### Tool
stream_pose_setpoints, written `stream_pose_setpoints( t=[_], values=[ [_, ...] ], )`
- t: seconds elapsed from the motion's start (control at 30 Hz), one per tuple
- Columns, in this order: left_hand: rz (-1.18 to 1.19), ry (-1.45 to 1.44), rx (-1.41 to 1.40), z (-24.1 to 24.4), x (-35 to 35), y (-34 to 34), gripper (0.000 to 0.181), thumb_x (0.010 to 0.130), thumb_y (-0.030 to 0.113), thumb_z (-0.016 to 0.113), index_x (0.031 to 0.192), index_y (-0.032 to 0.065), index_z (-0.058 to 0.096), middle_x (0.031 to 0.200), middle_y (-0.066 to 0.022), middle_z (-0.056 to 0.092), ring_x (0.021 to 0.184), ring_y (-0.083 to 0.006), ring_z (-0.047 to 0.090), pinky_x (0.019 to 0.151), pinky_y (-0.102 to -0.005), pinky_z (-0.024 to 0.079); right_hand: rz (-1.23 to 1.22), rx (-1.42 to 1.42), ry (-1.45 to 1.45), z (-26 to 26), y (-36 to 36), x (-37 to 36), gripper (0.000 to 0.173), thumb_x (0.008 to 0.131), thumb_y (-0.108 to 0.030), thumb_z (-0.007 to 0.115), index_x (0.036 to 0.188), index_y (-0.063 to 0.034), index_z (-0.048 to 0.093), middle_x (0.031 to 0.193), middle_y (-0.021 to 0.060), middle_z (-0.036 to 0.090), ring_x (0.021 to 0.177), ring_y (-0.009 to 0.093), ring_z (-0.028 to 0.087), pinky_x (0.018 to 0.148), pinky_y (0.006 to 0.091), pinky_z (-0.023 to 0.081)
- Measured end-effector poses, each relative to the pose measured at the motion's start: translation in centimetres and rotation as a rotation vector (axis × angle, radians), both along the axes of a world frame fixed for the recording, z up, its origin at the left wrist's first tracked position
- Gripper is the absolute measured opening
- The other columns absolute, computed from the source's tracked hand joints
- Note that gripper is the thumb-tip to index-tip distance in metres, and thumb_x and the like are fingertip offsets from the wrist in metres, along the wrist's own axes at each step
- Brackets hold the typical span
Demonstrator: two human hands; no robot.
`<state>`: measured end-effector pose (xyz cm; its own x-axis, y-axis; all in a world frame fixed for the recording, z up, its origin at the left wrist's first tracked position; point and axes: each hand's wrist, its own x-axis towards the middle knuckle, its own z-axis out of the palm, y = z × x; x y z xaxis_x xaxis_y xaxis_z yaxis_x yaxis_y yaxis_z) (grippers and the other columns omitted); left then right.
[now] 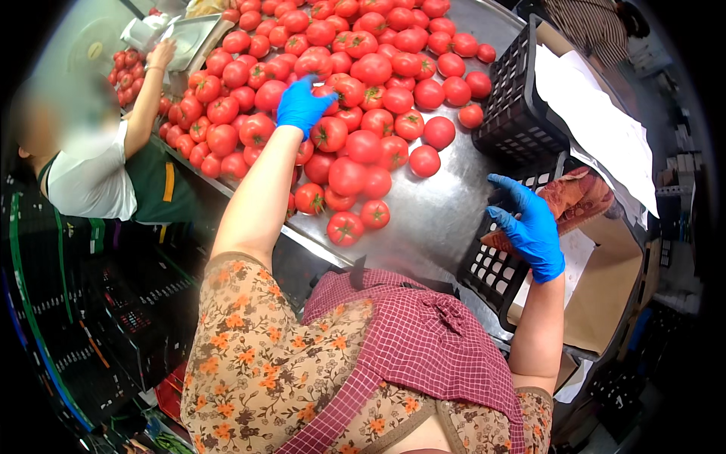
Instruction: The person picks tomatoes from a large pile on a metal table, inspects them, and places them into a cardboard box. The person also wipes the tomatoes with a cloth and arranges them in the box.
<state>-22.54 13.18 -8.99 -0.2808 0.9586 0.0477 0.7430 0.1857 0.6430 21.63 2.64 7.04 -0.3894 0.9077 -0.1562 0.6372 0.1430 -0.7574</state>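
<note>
A large heap of red tomatoes [363, 147], some with green calyxes, covers much of a metal table [437, 210]. My left hand [303, 108], in a blue glove, reaches into the middle of the heap with thumb and fingers apart. It is over or against the tomatoes there; contact is hard to tell, and I see none in its grasp. My right hand [527, 230], also blue-gloved, hovers with spread, curved fingers above the near side of a black plastic crate [490, 264]. Beside that hand, a reddish patterned cloth [578, 196] lies across the crate. Cardboard [604, 289] lines the crate.
A second black crate [510, 108] holding white paper [595, 119] stands farther back on the right. At the left, a co-worker [91, 170] reaches toward a metal tray [190, 40] near bagged tomatoes [126, 74]. Dark stacked crates [125, 306] fill the lower left. Another person [590, 22] is at top right.
</note>
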Motion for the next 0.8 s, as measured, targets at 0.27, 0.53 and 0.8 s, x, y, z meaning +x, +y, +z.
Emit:
stream_pose_setpoints(
  t=[0.27, 0.53, 0.8],
  values=[
    [-0.130, 0.464, -0.212, 2.4, 1.8, 1.3, 0.079, 0.066, 0.063, 0.073, 0.122, 0.0079, 0.061, 0.119, -0.0202, 0.064, 0.108, -0.0370, 0.062, 0.093, -0.0475, 0.051, -0.209, 0.138, 0.379, -0.6, 1.0, 2.5, 0.036, 0.089, -0.019, 0.070, 0.122, -0.0051, 0.063, 0.095, 0.0046, 0.067, 0.080, 0.012, 0.060, 0.073, 0.0244, 0.048],
    [-0.135, -0.833, 0.162, 6.8, 6.7, -3.6, 0.046, 0.093, 0.031, 0.062, 0.131, 0.0070, 0.052, 0.123, -0.0069, 0.058, 0.105, -0.0182, 0.059, 0.082, -0.0328, 0.054, -0.888, 0.109, 0.452, -1.1, 0.6, 17.7, 0.039, 0.088, -0.029, 0.071, 0.114, -0.0020, 0.063, 0.097, 0.0054, 0.068, 0.078, 0.011, 0.062, 0.067, 0.0232, 0.049],
    [-0.410, -1.434, -0.005, 14.1, 25.7, -9.3, 0.050, 0.093, 0.036, 0.062, 0.136, 0.0134, 0.047, 0.122, -0.0085, 0.059, 0.094, -0.0217, 0.065, 0.068, -0.0311, 0.058, -0.377, -0.549, 0.414, -6.7, -2.5, 15.8, 0.035, 0.086, -0.023, 0.068, 0.116, -0.0060, 0.064, 0.101, 0.0011, 0.068, 0.088, 0.012, 0.061, 0.071, 0.0266, 0.046]
  ],
)
